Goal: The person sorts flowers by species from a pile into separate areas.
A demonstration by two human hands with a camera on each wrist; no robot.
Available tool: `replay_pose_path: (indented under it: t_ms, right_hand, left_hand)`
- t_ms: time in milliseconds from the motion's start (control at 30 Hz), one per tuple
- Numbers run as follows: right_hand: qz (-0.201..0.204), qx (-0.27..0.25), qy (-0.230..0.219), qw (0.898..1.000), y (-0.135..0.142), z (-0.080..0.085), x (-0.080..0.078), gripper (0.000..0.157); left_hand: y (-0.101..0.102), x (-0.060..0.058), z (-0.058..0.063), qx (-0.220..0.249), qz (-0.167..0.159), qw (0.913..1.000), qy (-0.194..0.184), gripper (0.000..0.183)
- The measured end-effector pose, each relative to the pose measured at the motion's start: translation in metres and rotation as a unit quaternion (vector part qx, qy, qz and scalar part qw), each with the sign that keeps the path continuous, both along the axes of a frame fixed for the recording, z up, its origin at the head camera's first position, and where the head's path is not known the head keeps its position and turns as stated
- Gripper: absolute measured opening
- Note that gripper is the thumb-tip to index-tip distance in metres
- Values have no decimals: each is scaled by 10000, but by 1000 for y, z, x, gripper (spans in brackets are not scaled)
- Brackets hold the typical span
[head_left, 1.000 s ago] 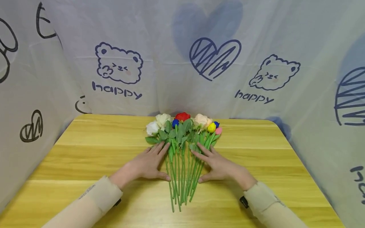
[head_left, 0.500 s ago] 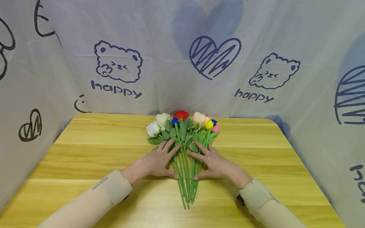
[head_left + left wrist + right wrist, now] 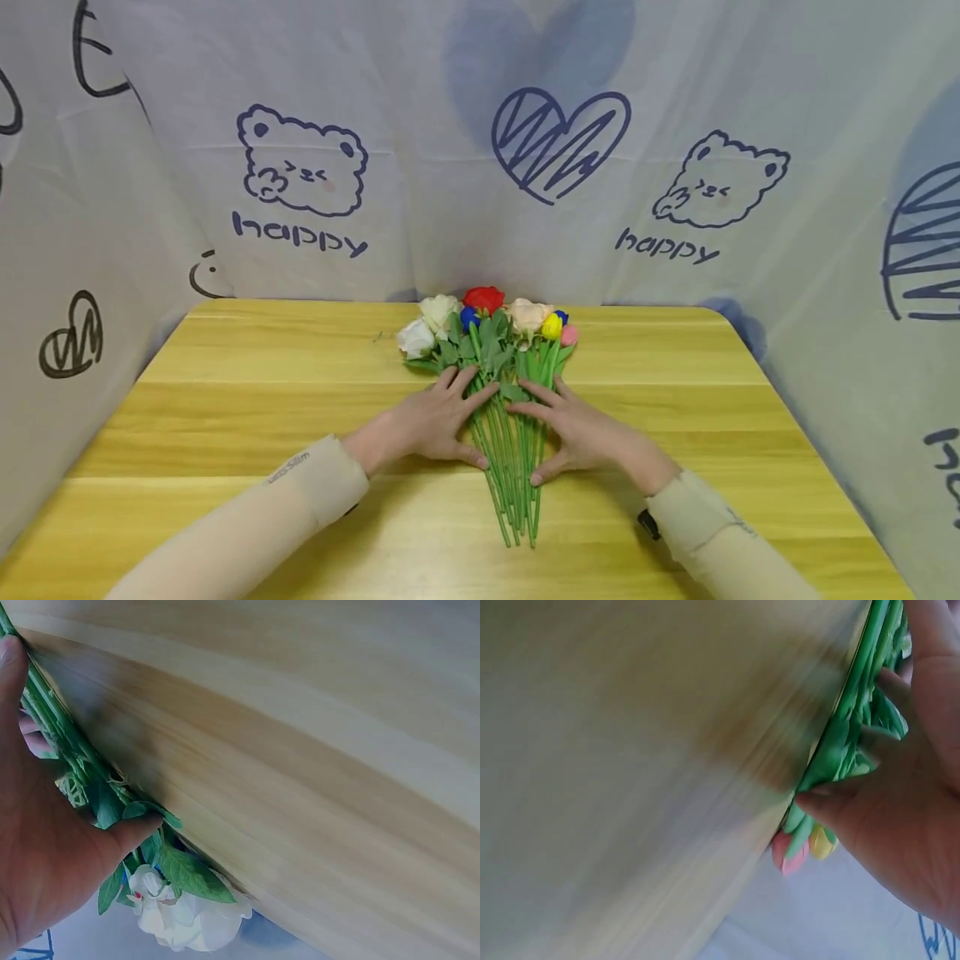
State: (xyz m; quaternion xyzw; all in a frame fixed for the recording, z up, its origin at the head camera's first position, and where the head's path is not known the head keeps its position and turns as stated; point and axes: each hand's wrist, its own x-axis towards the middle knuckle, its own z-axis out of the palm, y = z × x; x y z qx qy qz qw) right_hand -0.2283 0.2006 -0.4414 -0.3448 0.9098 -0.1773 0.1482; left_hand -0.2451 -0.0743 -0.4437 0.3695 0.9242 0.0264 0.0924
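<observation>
A bunch of artificial flowers lies on the table, heads at the far edge and green stems point(image 3: 517, 496) pointing toward me. On its left are a white rose point(image 3: 416, 339) and a cream rose point(image 3: 440, 313); a red rose point(image 3: 483, 299) and a blue bud point(image 3: 470, 318) fill the middle. A peach rose point(image 3: 529, 315), yellow tulip point(image 3: 551, 326) and pink tulip point(image 3: 569, 335) stand to the right. My left hand point(image 3: 431, 422) spreads its fingers along the left stems, thumb lower down. Opposite, my right hand point(image 3: 585, 432) touches the right stems with spread fingers.
The wooden table point(image 3: 247, 400) ends just behind the flower heads, against a pale cloth backdrop point(image 3: 420, 200) with drawn bears and hearts. Cloth also hangs along the left and right sides.
My left hand has slid right, pushing the left stems inward, so the stem ends have drawn into a narrower bundle. My right hand moved slightly left, then back right.
</observation>
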Motion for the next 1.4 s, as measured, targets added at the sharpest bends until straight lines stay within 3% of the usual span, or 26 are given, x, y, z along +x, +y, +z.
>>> replay_pose_path:
  t_ms: [167, 367, 567, 867, 1167, 1400]
  right_hand:
    - [-150, -27, -246, 9996, 19, 4, 1, 100]
    - [-347, -57, -65, 9994, 41, 1, 7, 98]
    - [-626, -222, -114, 9977, 75, 2, 11, 98]
    - [-717, -691, -122, 9950, 135, -1, 14, 98]
    - [-746, -733, -112, 9945, 186, 3, 18, 99]
    - [-878, -913, -416, 9911, 226, 6, 24, 93]
  left_hand:
    - [19, -3, 2, -149, -14, 9998, -113, 115]
    - [50, -5, 4, -341, -124, 9992, -176, 116]
    - [91, -9, 5, -624, -267, 9977, -83, 117]
    - [152, -10, 3, -785, -425, 9960, 41, 117]
    - [212, -7, 3, -1132, -462, 9917, 406, 115]
    - [254, 3, 6, -1435, -338, 9876, 536, 115]
